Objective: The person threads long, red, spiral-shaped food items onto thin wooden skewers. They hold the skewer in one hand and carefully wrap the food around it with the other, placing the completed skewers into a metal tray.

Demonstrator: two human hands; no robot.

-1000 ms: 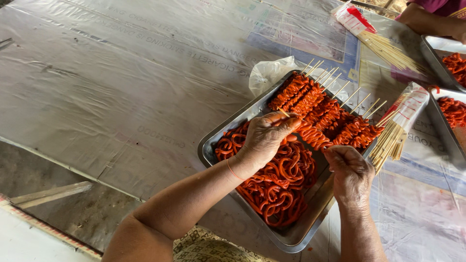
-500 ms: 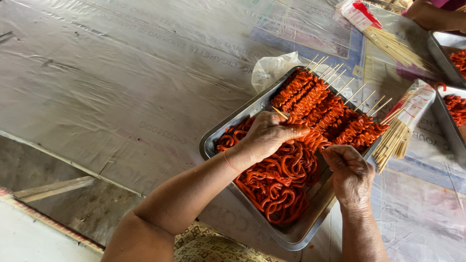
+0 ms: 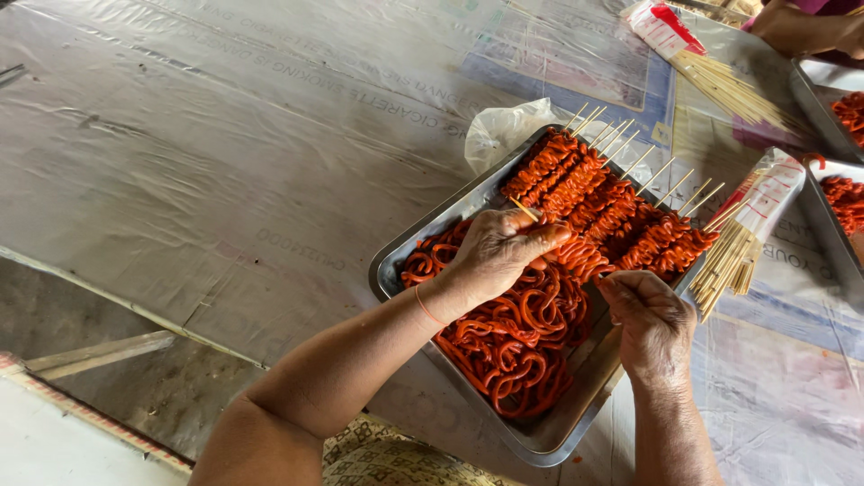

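A metal tray lies on a plastic-covered table and holds a heap of loose orange-red curled strips at its near end. Several finished skewers of the same strips are stacked at its far end, sticks pointing right. My left hand is closed around a thin bamboo skewer threaded with orange-red strips, just above the heap. My right hand is over the tray's right rim, fingers curled at the threaded skewer's other end; its grip is hidden from view.
A packet of bare bamboo sticks lies right of the tray. A second packet is further back. More trays of red strips sit at the right edge. Another person's arm is at the top right. A crumpled plastic bag lies behind the tray.
My left hand has dropped slightly toward the heap and slid strips along the skewer. My right hand has stayed at the right rim.
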